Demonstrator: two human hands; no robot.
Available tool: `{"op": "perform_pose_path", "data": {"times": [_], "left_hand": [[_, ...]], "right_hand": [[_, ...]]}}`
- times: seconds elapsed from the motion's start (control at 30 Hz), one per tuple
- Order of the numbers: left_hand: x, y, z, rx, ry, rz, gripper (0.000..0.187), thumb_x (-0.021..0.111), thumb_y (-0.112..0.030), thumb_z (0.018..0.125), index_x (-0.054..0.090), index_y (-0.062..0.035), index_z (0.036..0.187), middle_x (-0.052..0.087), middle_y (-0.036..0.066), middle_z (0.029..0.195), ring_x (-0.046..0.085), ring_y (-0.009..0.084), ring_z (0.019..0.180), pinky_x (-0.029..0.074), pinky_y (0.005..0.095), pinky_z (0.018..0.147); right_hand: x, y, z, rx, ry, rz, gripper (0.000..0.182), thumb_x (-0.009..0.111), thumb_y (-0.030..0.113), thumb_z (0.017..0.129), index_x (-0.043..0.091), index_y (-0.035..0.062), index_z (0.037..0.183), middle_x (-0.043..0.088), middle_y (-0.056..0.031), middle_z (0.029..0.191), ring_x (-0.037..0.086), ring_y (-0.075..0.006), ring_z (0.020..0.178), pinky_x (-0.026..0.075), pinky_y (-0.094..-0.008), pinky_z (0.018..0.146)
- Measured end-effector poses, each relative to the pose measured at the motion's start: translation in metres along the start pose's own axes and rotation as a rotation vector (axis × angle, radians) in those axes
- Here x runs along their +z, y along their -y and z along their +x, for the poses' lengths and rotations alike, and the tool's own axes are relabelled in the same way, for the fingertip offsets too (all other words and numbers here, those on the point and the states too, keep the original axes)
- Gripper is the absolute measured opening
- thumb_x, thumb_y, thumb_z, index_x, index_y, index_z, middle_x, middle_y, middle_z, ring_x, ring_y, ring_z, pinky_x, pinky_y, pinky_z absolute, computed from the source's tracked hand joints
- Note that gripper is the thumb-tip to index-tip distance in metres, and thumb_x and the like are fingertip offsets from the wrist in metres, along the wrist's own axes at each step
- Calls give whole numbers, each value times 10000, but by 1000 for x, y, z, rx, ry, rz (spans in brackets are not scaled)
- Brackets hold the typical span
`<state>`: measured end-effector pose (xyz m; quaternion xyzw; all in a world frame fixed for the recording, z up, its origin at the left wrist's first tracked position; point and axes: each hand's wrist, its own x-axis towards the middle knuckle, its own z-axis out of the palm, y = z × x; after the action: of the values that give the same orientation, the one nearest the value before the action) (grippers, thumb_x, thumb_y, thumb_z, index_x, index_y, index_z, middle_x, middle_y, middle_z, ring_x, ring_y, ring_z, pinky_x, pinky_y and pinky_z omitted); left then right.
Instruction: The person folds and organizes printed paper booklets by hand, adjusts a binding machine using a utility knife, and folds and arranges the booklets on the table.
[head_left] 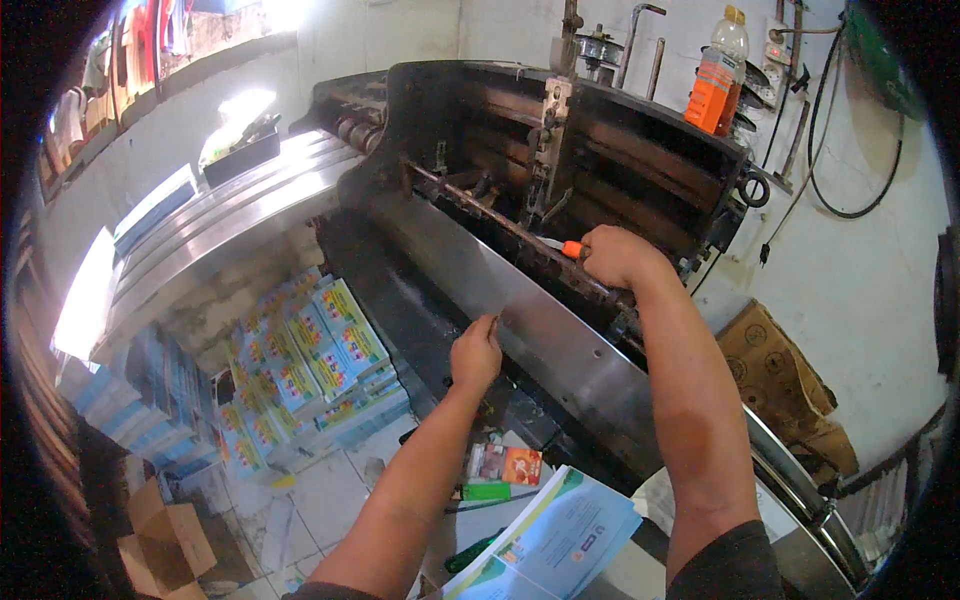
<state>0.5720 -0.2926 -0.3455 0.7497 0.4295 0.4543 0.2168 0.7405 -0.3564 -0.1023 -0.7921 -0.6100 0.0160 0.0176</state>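
Head view shows the right hand [612, 255] closed round an orange-handled screwdriver [571, 249], probably light and rigid, best held by that handle, tip inside the printing press [560, 150], while the left hand [475, 355] presses the steel plate [560, 345] below.

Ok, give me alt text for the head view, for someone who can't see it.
The right hand grips an orange-handled tool inside a printing machine while the left hand rests on its metal plate. Printed sheets lie below.

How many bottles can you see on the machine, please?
1: an orange drink bottle stands on the top right edge of the machine, beyond the right hand gripping an orange-handled tool. Others may be hidden behind the machine.
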Motion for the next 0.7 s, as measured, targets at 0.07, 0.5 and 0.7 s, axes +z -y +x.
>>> {"op": "perform_pose_path", "data": {"times": [0.07,0.5,0.7], "left_hand": [[0,4,-3,-9,-30,-8,202,569,-176,934,639,-93,1104,678,175,1042,645,409,938,519,484,792],[7,41,-23,-119,111,103,213,517,-226,958,644,-104,1078,680,177,1047,644,398,946,507,489,804],[1,36,-18,-207,233,137,213,535,-254,958,643,-117,1079,684,184,1044,639,404,972,501,493,828]], "right_hand": [[1,0,1,7,19,-8,340,632,247,798,717,9,1025,686,-216,1090,674,-361,987,534,-441,870],[8,-6,6,-29,-15,-12,346,623,239,792,715,8,1033,682,-218,1101,672,-363,996,533,-439,876],[2,-2,2,-19,7,5,354,627,242,786,713,-1,1029,682,-227,1088,674,-366,984,533,-442,871]]}}
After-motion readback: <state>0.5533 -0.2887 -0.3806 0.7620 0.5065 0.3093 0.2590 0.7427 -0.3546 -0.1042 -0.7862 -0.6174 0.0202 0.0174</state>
